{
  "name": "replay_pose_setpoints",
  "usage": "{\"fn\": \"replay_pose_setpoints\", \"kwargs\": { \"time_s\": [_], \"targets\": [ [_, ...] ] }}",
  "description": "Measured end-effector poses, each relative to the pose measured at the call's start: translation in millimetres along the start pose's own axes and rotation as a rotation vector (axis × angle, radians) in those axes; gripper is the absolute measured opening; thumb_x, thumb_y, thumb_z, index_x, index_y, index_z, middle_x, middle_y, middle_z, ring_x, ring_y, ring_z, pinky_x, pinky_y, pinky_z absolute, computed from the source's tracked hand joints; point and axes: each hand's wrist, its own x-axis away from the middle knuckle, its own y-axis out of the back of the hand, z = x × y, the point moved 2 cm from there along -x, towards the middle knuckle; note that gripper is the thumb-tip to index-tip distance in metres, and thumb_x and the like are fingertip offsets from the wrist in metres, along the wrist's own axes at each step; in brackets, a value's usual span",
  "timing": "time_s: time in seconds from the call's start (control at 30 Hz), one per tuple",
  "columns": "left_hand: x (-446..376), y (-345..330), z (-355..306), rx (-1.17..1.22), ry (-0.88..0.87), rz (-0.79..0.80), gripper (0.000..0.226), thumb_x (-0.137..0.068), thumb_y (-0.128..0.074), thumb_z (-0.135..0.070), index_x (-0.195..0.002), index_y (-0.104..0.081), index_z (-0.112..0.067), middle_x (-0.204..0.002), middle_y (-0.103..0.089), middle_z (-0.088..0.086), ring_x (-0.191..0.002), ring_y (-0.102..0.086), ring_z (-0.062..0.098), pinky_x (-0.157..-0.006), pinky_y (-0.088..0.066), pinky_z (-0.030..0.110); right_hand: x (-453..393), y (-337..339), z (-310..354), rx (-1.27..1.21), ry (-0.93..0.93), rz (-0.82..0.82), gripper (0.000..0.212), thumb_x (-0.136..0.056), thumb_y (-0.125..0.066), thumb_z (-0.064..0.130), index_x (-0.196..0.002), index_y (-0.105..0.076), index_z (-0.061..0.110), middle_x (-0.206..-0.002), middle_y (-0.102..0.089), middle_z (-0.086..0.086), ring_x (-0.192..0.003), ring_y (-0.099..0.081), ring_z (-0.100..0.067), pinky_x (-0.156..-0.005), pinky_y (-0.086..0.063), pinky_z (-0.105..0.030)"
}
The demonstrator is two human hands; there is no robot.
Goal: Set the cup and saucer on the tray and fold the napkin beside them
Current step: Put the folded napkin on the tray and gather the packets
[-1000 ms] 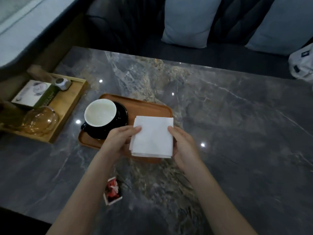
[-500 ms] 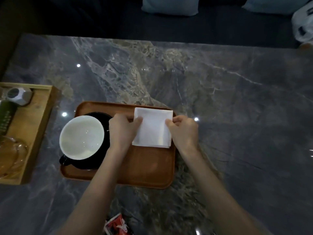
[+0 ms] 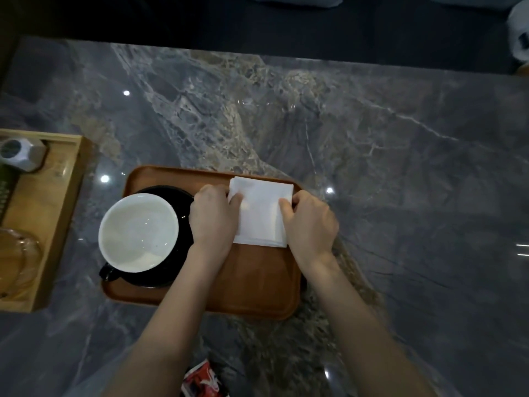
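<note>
Cup [image 3: 138, 232] and saucer [image 3: 183, 233] already sat on the tray [image 3: 257, 285], and beside the cup our left hand [image 3: 213, 219] and right hand [image 3: 310, 224] pinched the folded napkin's [image 3: 262, 213] side edges, only settling it remaining, we judged.

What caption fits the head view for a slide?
Both hands, left and right, hold a folded napkin beside the cup on the tray.
</note>
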Motion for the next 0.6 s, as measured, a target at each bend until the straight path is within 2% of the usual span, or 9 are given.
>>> {"fn": "replay_pose_setpoints", "kwargs": {
  "time_s": [0.07,0.17,0.27,0.37,0.47,0.6],
  "targets": [
    [-0.9,-0.6,-2.5,-0.034,0.003,0.012,0.028,-0.087,-0.056,-0.026,-0.088,-0.065,0.001,-0.093,-0.064,0.021,-0.087,-0.059,0.037,-0.064,-0.039,0.036,-0.5,0.7,1.0,0.001,0.011,0.005,0.030,-0.094,-0.046,0.037,-0.096,-0.061,0.011,-0.095,-0.067,-0.007,-0.087,-0.064,-0.023,-0.067,-0.047,-0.031],
    [-1.1,-0.4,-5.1,-0.080,-0.014,0.048,0.030,-0.089,-0.054,-0.026,-0.093,-0.063,0.003,-0.098,-0.063,0.023,-0.090,-0.057,0.038,-0.065,-0.036,0.036,-1.5,2.7,-0.5,-0.009,0.018,0.049,0.031,-0.094,-0.046,0.034,-0.097,-0.061,0.008,-0.097,-0.067,-0.009,-0.088,-0.063,-0.024,-0.066,-0.046,-0.031],
    [7.6,8.5,-6.5,-0.039,-0.065,0.026,0.028,-0.088,-0.053,-0.022,-0.101,-0.060,0.002,-0.106,-0.060,0.022,-0.094,-0.055,0.036,-0.068,-0.035,0.035,1.4,10.0,-1.3,-0.053,0.009,0.151,0.032,-0.093,-0.049,0.029,-0.115,-0.053,0.008,-0.111,-0.063,-0.012,-0.100,-0.060,-0.028,-0.080,-0.049,-0.037],
    [27.1,23.2,-5.6,0.050,-0.183,-0.004,0.033,-0.088,-0.055,-0.018,-0.118,-0.057,-0.005,-0.118,-0.057,0.017,-0.102,-0.055,0.032,-0.081,-0.042,0.036,14.7,21.4,-0.5,-0.106,0.074,0.229,0.045,-0.091,-0.050,0.024,-0.132,-0.037,0.012,-0.125,-0.057,-0.010,-0.108,-0.056,-0.029,-0.091,-0.047,-0.043],
    [49.9,41.4,-2.1,0.129,-0.291,0.010,0.031,-0.086,-0.060,-0.017,-0.115,-0.061,-0.008,-0.112,-0.061,0.012,-0.095,-0.061,0.026,-0.080,-0.045,0.033,39.7,30.6,1.0,-0.064,0.246,0.242,0.049,-0.092,-0.050,0.024,-0.136,-0.033,0.014,-0.123,-0.057,-0.009,-0.106,-0.057,-0.026,-0.087,-0.048,-0.039],
    [82.8,63.8,14.3,0.123,-0.341,0.023,0.023,-0.084,-0.063,-0.016,-0.105,-0.067,-0.010,-0.096,-0.068,0.007,-0.084,-0.063,0.020,-0.074,-0.046,0.027,76.5,42.0,6.9,-0.024,0.423,0.223,0.044,-0.093,-0.049,0.026,-0.134,-0.037,0.017,-0.120,-0.059,-0.006,-0.103,-0.059,-0.024,-0.083,-0.051,-0.039]
  ]
}}
